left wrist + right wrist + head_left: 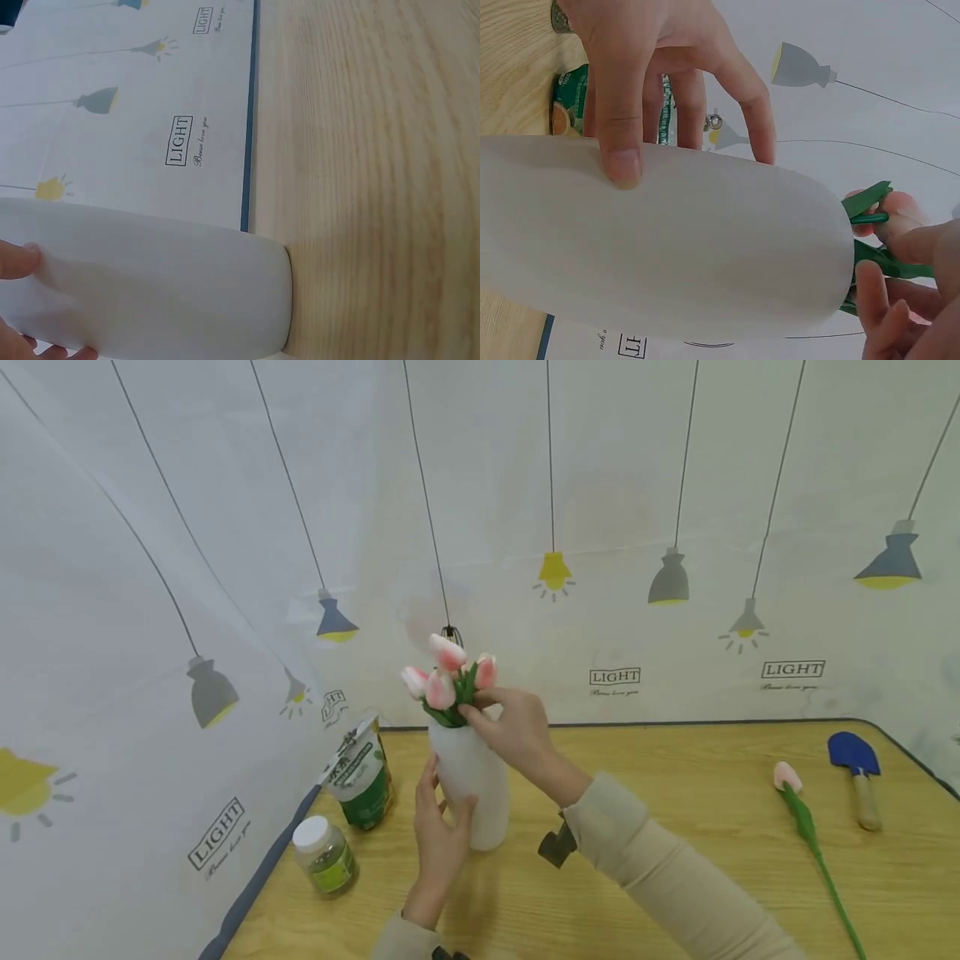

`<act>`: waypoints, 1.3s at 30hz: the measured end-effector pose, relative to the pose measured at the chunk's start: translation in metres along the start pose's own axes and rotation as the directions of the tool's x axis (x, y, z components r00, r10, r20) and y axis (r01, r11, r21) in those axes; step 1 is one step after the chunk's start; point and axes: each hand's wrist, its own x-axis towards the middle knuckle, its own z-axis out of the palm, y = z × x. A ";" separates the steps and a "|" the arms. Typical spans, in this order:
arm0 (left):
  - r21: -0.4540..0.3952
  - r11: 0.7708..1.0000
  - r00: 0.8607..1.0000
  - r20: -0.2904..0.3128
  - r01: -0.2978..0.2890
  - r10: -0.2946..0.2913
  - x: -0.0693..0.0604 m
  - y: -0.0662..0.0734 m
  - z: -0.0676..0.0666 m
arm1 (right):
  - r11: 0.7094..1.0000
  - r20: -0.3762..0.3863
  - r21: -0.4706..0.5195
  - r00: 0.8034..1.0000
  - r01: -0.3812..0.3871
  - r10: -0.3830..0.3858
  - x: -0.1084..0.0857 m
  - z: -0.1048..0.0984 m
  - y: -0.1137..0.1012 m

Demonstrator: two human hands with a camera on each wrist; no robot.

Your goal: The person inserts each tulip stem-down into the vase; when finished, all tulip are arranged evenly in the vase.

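A white vase [474,785] stands on the table with several pink-and-white artificial tulips [441,691] in its mouth. My left hand [442,847] grips the vase low on its near left side; in the right wrist view its thumb and fingers [621,161] curl against the white wall. At the rim, my right hand [521,735] pinches a tulip among the green leaves. The right wrist view shows green stems [870,218] entering the mouth beside that hand. How deep the stems reach inside is hidden.
Left of the vase are a green-and-white pouch [363,781] and a lidded jar [327,858]. A single tulip [806,827] lies at the right, near a blue toy shovel [855,764] with a wooden handle. A lamp-patterned curtain [615,485] hangs behind the table.
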 end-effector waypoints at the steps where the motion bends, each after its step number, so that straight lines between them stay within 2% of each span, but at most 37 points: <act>1: -0.001 1.000 1.000 0.002 0.004 -0.004 0.000 0.000 0.000 | 1.000 -0.033 -0.016 0.999 0.023 -0.024 0.000 0.000 0.001; 3: -0.006 1.000 1.000 0.006 0.011 -0.011 0.000 0.001 0.001 | 0.999 -0.059 -0.027 0.998 0.030 -0.031 0.000 -0.001 0.002; 5: -0.010 1.000 1.000 0.010 0.015 -0.015 0.001 0.002 0.002 | 1.000 -0.033 -0.014 0.999 -0.021 0.021 0.001 -0.002 0.004; 7: -0.012 1.000 1.000 0.014 0.022 -0.022 0.001 0.003 0.002 | 0.995 0.027 0.016 0.995 -0.096 0.095 0.002 -0.003 0.006; 11: -0.012 0.999 0.999 0.015 0.032 -0.032 0.001 0.005 0.002 | 0.977 0.166 0.072 0.968 -0.202 0.188 0.001 -0.005 0.009; 14: -0.015 0.999 0.999 0.011 0.031 -0.031 -0.001 0.005 0.001 | 0.975 0.208 0.086 0.961 -0.206 0.184 -0.005 -0.009 0.013; 18: -0.019 1.000 1.000 0.007 0.015 -0.015 -0.003 0.003 0.000 | 0.976 0.201 0.110 0.966 -0.189 0.165 -0.021 -0.021 0.025; 24: -0.031 0.999 1.000 0.007 -0.026 0.026 -0.004 0.000 0.002 | 0.965 0.213 0.159 0.962 -0.207 0.171 -0.051 -0.070 0.062; 28: -0.032 0.999 0.999 0.005 -0.040 0.040 -0.003 -0.001 0.002 | 0.964 0.181 0.057 0.952 -0.259 0.245 -0.078 -0.109 0.097; 31: -0.025 0.998 0.999 0.006 -0.050 0.050 -0.001 0.000 0.001 | 0.949 0.167 -0.077 0.935 -0.304 0.313 -0.102 -0.137 0.134; 35: -0.024 0.998 0.998 0.010 -0.054 0.054 0.001 0.000 0.000 | 0.908 0.165 -0.270 0.914 -0.319 0.370 -0.135 -0.178 0.186; 39: -0.031 0.999 0.999 0.022 -0.039 0.039 0.003 0.000 0.001 | 0.844 0.128 -0.422 0.900 -0.332 0.418 -0.162 -0.219 0.227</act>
